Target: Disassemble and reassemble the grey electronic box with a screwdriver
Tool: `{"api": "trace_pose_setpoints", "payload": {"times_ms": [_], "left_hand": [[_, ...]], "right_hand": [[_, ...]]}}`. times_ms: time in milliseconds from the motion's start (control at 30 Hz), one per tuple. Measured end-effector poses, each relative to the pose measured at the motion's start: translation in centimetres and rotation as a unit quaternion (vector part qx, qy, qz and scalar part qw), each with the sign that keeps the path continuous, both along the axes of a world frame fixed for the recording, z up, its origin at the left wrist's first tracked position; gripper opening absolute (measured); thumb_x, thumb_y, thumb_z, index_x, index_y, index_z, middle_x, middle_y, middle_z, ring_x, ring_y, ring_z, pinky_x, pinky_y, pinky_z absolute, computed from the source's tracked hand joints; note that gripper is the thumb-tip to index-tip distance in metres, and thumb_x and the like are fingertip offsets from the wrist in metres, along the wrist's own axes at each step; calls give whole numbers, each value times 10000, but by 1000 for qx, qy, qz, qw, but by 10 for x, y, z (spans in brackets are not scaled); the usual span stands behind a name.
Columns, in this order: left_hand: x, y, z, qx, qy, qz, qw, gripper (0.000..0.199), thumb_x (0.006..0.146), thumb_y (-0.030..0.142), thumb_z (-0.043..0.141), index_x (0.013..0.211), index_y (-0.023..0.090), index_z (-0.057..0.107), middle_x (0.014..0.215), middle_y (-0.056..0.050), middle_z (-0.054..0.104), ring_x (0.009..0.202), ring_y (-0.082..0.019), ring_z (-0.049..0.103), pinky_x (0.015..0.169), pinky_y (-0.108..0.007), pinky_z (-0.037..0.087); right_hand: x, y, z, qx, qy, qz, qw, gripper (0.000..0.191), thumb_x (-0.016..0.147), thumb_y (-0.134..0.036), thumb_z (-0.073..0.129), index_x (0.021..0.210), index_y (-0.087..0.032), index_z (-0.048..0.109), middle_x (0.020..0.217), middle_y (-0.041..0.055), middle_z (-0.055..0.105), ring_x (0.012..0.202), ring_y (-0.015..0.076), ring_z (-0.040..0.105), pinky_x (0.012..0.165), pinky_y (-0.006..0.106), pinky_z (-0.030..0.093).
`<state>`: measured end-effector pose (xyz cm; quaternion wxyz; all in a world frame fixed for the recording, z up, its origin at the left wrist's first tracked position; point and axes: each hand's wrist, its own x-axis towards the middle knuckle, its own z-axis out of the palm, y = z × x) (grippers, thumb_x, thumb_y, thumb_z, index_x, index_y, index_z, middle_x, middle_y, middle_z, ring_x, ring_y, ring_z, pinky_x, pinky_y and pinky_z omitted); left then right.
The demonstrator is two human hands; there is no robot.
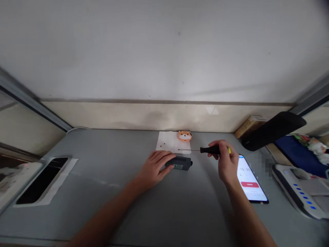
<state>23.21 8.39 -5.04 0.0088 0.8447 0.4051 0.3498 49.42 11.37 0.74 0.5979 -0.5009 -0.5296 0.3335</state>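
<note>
My left hand (pixel 158 166) is closed round the left end of a dark grey, box-shaped device (pixel 182 163) with vent slots along its top edge and a pale label on its side. In my right hand (pixel 226 157) is a screwdriver (pixel 209 150) with a black and yellow handle. Its thin shaft points left, and the tip is over the white paper (pixel 168 137), apart from the device. Small dark bits, perhaps screws, lie on that paper. An orange and white animal-faced case (pixel 185 136) rests at the paper's right side.
Right of my right hand lies a lit phone (pixel 252 181). Beyond it are a white device with blue marks (pixel 299 188), a black upright object (pixel 273 132) and a small box (pixel 250 125). A dark phone (pixel 43 180) lies on paper at the left, beside a white power strip (pixel 19 181).
</note>
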Motion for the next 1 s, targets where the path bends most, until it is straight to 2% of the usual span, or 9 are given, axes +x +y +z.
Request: {"api": "trace_pose_setpoints", "payload": {"times_ms": [133,300,467,667,800,900,1000], "left_hand": [[8,-1,0,56,-7,-12,998,246,1044,199,534,1256,244,649,1123,-55,757,1027,-177,713,945,-329,552],[11,0,6,101,-10,-7,995,186,1028,177,561,1184,216,655,1040,-55,758,934,-164,726,873,-307,557],[13,-2,9,113,-2,-6,994,184,1026,170,554,1171,221,656,1034,-53,756,923,-161,729,856,-301,559],[12,-2,8,108,8,-4,994,242,1004,137,556,1200,223,668,1060,-59,758,966,-170,723,908,-311,548],[20,-5,8,131,33,0,991,280,1002,129,552,1238,224,669,1126,-62,767,1040,-183,712,982,-339,507],[28,-6,7,134,55,-11,989,311,1004,125,553,1280,213,666,1181,-64,765,1096,-189,694,1047,-358,454],[33,-5,5,121,87,-25,988,351,1007,97,523,1306,220,659,1210,-62,756,1109,-189,685,1040,-363,436]], "right_hand": [[12,0,-3,38,12,-46,998,471,920,-562,567,621,-208,650,567,14,571,453,119,474,438,275,344],[17,1,-2,50,33,-74,995,432,903,-465,560,561,-208,628,535,8,540,418,103,422,404,270,300],[18,1,-3,36,36,-59,997,398,883,-417,563,551,-210,636,539,10,534,439,109,426,412,271,312],[17,0,-6,44,22,-42,998,396,881,-413,582,552,-208,658,531,9,531,446,113,432,412,268,321],[16,-5,2,64,-18,-40,997,387,884,-384,571,552,-204,656,527,8,548,444,113,447,409,259,314],[14,-11,13,96,-86,-46,991,376,883,-350,561,547,-206,648,503,-9,534,427,102,442,415,253,309],[8,-17,25,124,-151,-30,980,367,895,-316,533,559,-208,637,487,-23,521,427,97,441,431,249,319]]}}
